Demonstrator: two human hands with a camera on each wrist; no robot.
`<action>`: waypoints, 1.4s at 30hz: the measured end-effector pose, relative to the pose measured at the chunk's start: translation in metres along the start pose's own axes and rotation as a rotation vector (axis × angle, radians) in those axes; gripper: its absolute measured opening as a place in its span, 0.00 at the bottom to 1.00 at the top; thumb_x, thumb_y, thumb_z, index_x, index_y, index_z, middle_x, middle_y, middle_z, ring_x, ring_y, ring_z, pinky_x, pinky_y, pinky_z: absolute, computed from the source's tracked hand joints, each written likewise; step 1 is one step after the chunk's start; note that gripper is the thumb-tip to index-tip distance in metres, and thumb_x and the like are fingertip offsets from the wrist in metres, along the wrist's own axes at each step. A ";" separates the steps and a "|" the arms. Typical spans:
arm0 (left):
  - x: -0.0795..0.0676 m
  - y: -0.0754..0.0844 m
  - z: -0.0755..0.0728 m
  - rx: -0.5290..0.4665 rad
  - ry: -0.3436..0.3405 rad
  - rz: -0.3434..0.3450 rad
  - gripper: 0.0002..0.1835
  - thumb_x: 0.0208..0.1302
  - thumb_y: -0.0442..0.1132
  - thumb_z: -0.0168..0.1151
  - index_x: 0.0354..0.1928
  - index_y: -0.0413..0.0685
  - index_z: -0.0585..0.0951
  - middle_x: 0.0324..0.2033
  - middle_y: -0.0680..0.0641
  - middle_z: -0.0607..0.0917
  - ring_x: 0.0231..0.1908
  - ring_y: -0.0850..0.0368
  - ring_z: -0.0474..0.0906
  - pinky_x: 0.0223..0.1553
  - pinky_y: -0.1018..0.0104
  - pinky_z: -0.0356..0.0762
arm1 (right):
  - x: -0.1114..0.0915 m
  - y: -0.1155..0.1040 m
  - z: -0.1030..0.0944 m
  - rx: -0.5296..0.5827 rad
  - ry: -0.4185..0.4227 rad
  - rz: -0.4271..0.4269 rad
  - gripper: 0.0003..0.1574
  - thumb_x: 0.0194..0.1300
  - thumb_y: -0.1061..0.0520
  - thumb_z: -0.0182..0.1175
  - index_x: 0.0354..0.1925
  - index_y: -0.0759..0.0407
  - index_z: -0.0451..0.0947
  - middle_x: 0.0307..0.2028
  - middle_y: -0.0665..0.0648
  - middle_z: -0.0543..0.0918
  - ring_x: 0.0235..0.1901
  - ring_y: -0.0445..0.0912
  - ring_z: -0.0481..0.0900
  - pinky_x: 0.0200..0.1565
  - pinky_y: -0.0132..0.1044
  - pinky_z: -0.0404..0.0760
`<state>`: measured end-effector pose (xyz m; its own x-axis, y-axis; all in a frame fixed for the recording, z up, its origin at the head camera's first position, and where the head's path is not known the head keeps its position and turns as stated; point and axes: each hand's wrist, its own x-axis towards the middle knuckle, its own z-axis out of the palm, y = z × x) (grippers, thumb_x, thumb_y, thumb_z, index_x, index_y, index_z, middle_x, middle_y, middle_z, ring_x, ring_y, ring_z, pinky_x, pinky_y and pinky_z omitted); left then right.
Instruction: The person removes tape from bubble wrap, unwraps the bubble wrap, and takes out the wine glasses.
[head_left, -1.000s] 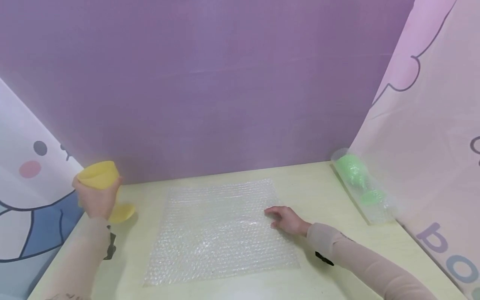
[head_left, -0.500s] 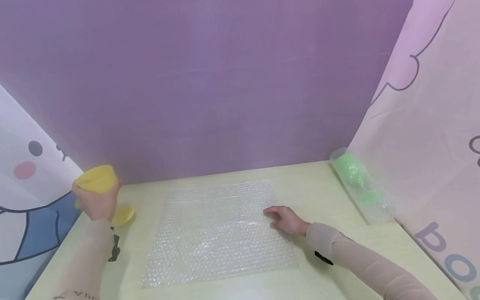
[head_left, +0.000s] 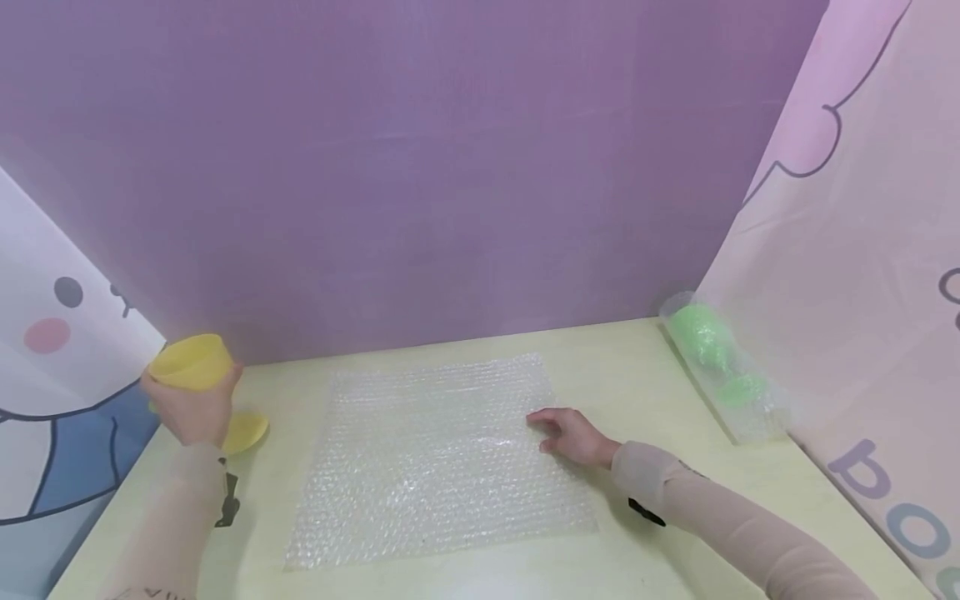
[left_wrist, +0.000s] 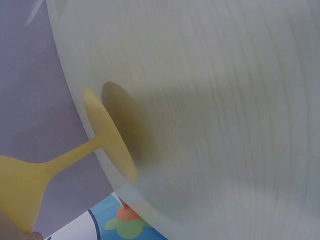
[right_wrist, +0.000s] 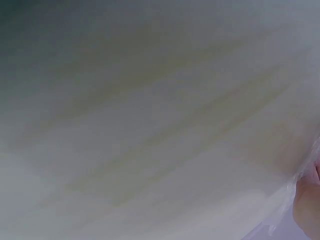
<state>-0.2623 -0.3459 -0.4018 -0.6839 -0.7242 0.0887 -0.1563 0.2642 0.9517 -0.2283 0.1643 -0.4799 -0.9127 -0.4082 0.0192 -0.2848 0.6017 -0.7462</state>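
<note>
My left hand (head_left: 197,408) grips a yellow goblet (head_left: 193,365) by its bowl at the left side of the table. In the left wrist view the goblet's stem and round foot (left_wrist: 111,141) show, with the foot tilted over the tabletop and a shadow beside it. A flat sheet of bubble wrap (head_left: 420,458) lies in the middle of the table. Beside its right edge, my right hand (head_left: 576,438) has loosely bent fingers and overlaps the sheet in the head view. Only a small part of that hand, next to clear plastic, shows in the right wrist view.
At the back right, a green goblet (head_left: 705,333) lies rolled in bubble wrap against the printed side cloth (head_left: 840,317). A purple cloth (head_left: 450,183) hangs behind the pale wooden table (head_left: 630,367). Another printed cloth (head_left: 82,367) closes off the left side.
My left hand and the yellow goblet have come down slightly, then stayed nearly still. The right hand, the flat sheet and the wrapped green goblet stay in place.
</note>
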 end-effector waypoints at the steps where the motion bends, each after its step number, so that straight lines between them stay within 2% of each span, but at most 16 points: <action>1: 0.000 -0.001 0.000 -0.002 0.002 0.000 0.55 0.42 0.53 0.72 0.65 0.73 0.42 0.65 0.56 0.56 0.62 0.57 0.55 0.66 0.59 0.52 | 0.000 0.000 0.000 0.004 -0.001 0.004 0.28 0.52 0.69 0.62 0.54 0.66 0.72 0.57 0.65 0.73 0.61 0.60 0.66 0.63 0.51 0.64; 9: -0.001 -0.008 0.001 -0.034 -0.014 -0.012 0.55 0.44 0.52 0.72 0.65 0.74 0.41 0.65 0.56 0.54 0.63 0.56 0.55 0.67 0.58 0.51 | 0.000 -0.001 -0.001 -0.017 -0.003 0.000 0.28 0.52 0.70 0.61 0.54 0.66 0.73 0.57 0.65 0.73 0.60 0.60 0.66 0.62 0.51 0.65; 27: 0.000 -0.017 -0.002 -0.020 -0.041 -0.053 0.57 0.44 0.55 0.71 0.66 0.75 0.37 0.66 0.57 0.54 0.63 0.56 0.55 0.67 0.56 0.51 | 0.001 -0.001 0.000 -0.001 0.000 0.017 0.28 0.52 0.70 0.62 0.54 0.66 0.73 0.57 0.65 0.73 0.61 0.60 0.66 0.62 0.51 0.65; 36: -0.006 -0.017 -0.009 -0.012 -0.050 -0.059 0.57 0.44 0.54 0.71 0.65 0.76 0.37 0.65 0.59 0.54 0.63 0.58 0.54 0.67 0.59 0.52 | 0.002 -0.003 0.001 -0.010 -0.010 -0.002 0.28 0.52 0.70 0.62 0.54 0.66 0.73 0.57 0.65 0.74 0.61 0.60 0.66 0.62 0.51 0.65; 42: -0.006 -0.016 -0.008 -0.024 -0.062 -0.042 0.58 0.41 0.52 0.73 0.65 0.75 0.39 0.63 0.60 0.56 0.61 0.58 0.56 0.67 0.62 0.52 | 0.000 0.000 -0.001 -0.029 -0.005 -0.019 0.28 0.52 0.70 0.62 0.54 0.67 0.73 0.57 0.66 0.74 0.60 0.61 0.67 0.61 0.52 0.66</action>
<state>-0.2500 -0.3512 -0.4151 -0.7197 -0.6936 0.0308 -0.1691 0.2181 0.9612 -0.2286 0.1650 -0.4791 -0.9058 -0.4227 0.0297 -0.3102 0.6138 -0.7260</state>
